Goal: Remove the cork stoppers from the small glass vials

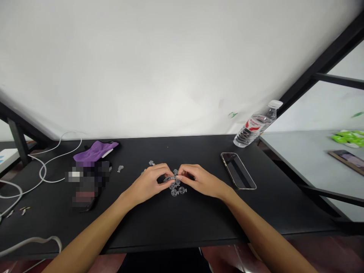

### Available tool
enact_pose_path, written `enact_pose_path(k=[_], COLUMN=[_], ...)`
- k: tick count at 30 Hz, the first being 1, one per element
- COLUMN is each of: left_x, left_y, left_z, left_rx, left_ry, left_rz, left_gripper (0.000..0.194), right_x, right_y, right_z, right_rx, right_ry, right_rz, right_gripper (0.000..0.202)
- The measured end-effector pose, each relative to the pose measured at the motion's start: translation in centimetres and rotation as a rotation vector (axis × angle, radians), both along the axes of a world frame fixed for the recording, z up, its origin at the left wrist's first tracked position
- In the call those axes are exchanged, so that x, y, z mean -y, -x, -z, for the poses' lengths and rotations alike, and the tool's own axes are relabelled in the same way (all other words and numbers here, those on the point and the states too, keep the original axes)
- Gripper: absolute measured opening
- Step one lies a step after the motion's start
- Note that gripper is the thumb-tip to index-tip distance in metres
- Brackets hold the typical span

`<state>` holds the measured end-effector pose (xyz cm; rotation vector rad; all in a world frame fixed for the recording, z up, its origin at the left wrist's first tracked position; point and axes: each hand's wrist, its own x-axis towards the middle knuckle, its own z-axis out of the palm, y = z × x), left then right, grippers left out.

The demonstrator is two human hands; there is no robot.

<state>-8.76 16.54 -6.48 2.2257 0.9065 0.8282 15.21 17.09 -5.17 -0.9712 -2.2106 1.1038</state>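
Observation:
Several small clear suction cups (174, 192) lie in a loose cluster on the black table, under and around my fingertips. My left hand (150, 183) is closed in a pinch on one clear suction cup (171, 178) just above the cluster. From the other side my right hand (201, 181) pinches with thumb and forefinger at the same spot; what sits between those fingertips is too small to make out. Another suction cup (151, 163) lies behind my left hand, and a lone one (120, 168) rests farther left.
On the right stand a water bottle (253, 127) and a phone (238, 170) lying flat. To the left are a purple cloth item (95, 151), a blurred-out dark object (88, 189) and a loose white cable (42, 172). A black metal frame (309, 81) borders the table (170, 231).

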Motion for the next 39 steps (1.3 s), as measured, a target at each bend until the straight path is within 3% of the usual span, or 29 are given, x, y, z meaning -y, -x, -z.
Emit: enact_pose_path(k=[7, 12, 18, 25, 34, 39], left_x=[0.1, -0.7, -1.4, -1.3, -1.5, -2.7], left_y=[-0.2, 0.6, 2.0, 2.0, 2.1, 4.0], left_z=[0.2, -0.3, -0.5, 0.0, -0.6, -1.0], left_rx=[0.051, 0.009, -0.155, -0.236, -0.211, -0.251], left_ry=[0.006, 0.038, 0.162, 0.167, 0.127, 0.081], left_rz=[-0.007, -0.027, 0.118, 0.198, 0.127, -0.06], left_gripper=[0.007, 0.01, 0.008, 0.01, 0.013, 0.013], right_x=[-0.1, -0.8, -1.9, -1.9, -2.4, -2.4], right_y=[-0.2, -1.9, -4.5, -4.6, -6.0, -6.4], right_z=[-0.2, -0.6, -1.0, -0.9, -0.4, -0.5], right_rx=[0.021, 0.034, 0.091, 0.128, 0.219, 0.256], right_ry=[0.01, 0.014, -0.027, -0.002, 0.077, 0.111], right_rz=[-0.027, 0.053, 0.136, 0.107, 0.009, -0.07], right_gripper=[0.033, 0.027, 0.025, 0.029, 0.028, 0.025])
